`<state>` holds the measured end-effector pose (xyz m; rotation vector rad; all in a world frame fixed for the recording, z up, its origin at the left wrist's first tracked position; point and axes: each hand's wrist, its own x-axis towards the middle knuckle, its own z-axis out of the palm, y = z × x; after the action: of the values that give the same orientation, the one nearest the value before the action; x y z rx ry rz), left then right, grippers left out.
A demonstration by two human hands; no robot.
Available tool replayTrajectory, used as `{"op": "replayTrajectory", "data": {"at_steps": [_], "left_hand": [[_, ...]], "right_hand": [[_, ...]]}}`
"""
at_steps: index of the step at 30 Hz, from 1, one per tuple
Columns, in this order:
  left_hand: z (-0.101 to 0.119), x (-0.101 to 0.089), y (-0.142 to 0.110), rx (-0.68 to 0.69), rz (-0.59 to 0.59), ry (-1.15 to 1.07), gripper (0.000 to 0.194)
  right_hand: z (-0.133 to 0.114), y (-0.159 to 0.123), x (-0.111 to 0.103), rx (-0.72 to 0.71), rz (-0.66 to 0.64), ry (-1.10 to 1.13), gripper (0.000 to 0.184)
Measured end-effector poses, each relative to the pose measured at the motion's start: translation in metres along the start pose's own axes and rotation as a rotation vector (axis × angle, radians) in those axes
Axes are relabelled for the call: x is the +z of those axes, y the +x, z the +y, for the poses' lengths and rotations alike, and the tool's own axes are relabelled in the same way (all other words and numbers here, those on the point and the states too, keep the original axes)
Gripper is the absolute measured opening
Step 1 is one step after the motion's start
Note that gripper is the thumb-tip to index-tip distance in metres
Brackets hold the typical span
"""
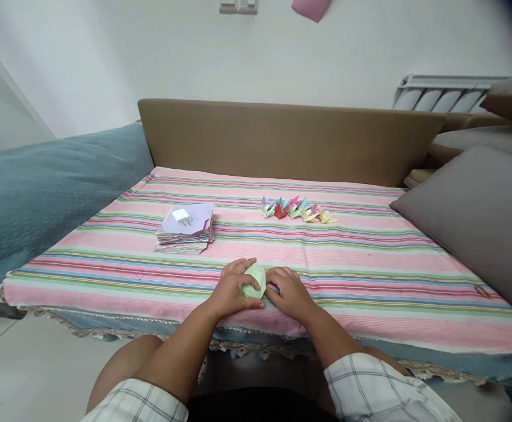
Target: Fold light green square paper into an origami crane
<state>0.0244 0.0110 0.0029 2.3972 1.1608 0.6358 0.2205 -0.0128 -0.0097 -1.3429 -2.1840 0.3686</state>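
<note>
A pale green piece of paper (256, 280) lies on the striped cloth (370, 269) near its front edge. My left hand (233, 288) rests on it, fingers curled over its left side and thumb pressing its lower edge. My right hand (290, 292) presses down just to the right, its fingertips touching the paper's right edge. Further back lies a stack of coloured paper sheets (186, 231) with a small white plug adapter (182, 217) on top. A row of several small folded paper cranes (297, 210) in mixed colours sits behind my hands to the right.
The striped cloth covers a low bed with a brown backboard (282, 138). A teal blanket (40, 187) lies at the left, grey cushions (480, 211) at the right. A white radiator (444, 94) hangs on the wall behind. My knees sit below the bed's front edge.
</note>
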Motion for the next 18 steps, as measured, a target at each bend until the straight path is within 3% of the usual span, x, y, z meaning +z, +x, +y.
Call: {"op": "replayTrajectory", "data": {"at_steps": [10,18], "left_hand": [[-0.001,0.0008,-0.0008,0.004,-0.017,0.026,0.034],[-0.0009,0.0007,-0.001,0.013,-0.017,0.03,0.04]], "right_hand": [[-0.0024,-0.0001,-0.0004,0.017,0.011,0.001,0.012],[0.0004,0.0005,0.0008,0.019,-0.005,-0.001,0.024]]}}
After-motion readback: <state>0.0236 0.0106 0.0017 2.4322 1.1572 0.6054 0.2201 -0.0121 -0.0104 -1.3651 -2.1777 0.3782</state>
